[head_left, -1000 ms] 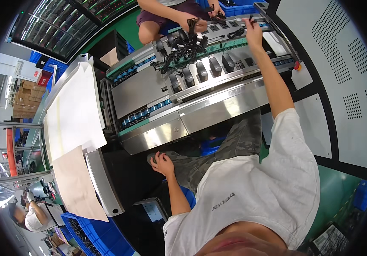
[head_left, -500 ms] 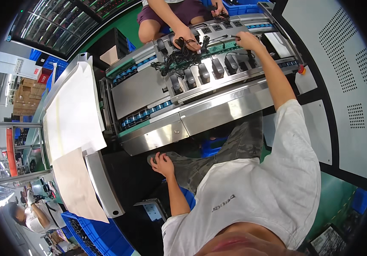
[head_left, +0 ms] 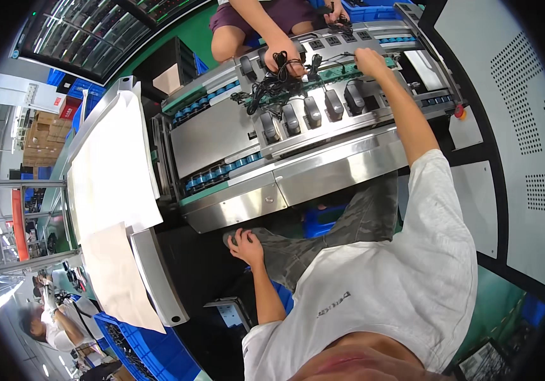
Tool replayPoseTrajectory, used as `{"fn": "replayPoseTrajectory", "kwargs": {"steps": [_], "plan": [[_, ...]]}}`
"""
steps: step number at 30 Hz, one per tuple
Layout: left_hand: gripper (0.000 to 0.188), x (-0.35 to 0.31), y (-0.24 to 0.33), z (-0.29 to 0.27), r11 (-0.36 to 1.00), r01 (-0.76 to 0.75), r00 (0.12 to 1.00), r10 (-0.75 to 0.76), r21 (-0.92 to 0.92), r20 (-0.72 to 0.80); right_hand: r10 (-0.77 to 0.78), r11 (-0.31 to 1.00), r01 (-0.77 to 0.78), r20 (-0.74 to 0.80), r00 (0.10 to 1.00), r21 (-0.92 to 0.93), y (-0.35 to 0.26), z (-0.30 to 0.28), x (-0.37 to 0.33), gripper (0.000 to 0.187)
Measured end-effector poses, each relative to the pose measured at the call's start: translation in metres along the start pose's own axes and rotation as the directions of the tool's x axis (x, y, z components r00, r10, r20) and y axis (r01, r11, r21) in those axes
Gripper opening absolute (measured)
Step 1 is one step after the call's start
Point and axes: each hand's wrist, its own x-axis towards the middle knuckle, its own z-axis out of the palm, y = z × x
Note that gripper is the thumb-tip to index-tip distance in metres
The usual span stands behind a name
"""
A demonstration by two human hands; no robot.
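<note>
My right hand reaches over the metal conveyor and is closed on the end of a thin black cable. Below it, a row of black power adapters stands in slots of a metal fixture. My left hand rests on my knee with the fingers a little apart, holding nothing. Across the conveyor a co-worker's hand grips a tangle of black cables, which spreads over the fixture. The co-worker's other hand is at a second cable bundle.
A bare metal plate lies on the conveyor left of the fixture. Further left is a white-covered table. A red emergency button sits at the conveyor's right end. A blue crate with black parts stands lower left.
The whole view has shifted slightly to the right. My right hand stays at the cable end and my left hand stays on my knee. The co-worker's hand remains on the cable tangle.
</note>
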Motion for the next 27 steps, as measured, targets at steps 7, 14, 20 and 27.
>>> {"fn": "replayPoseTrajectory", "kwargs": {"steps": [7, 14, 20, 27], "plan": [[0.014, 0.005, 0.001, 0.004, 1.0, -0.015, 1.0, 0.015, -0.002, -0.007, 0.008, 0.996, -0.001, -0.075, 0.997, 0.094, 0.023, 0.015, 0.003, 0.015], [0.013, 0.005, 0.003, 0.002, 1.0, -0.009, 1.0, 0.009, 0.029, -0.01, -0.056, 0.997, 0.055, -0.013, 0.998, -0.048, 0.009, 0.004, -0.004, 0.017], [0.014, 0.005, 0.004, 0.004, 0.999, -0.016, 1.0, 0.017, 0.033, -0.021, -0.13, 0.988, 0.119, -0.105, 0.986, -0.103, 0.01, 0.013, -0.004, 0.011], [0.014, 0.003, 0.001, 0.004, 0.999, -0.012, 0.999, 0.013, 0.036, -0.053, -0.194, 0.964, 0.169, -0.111, 0.975, -0.203, -0.001, 0.015, -0.001, 0.01]]}}
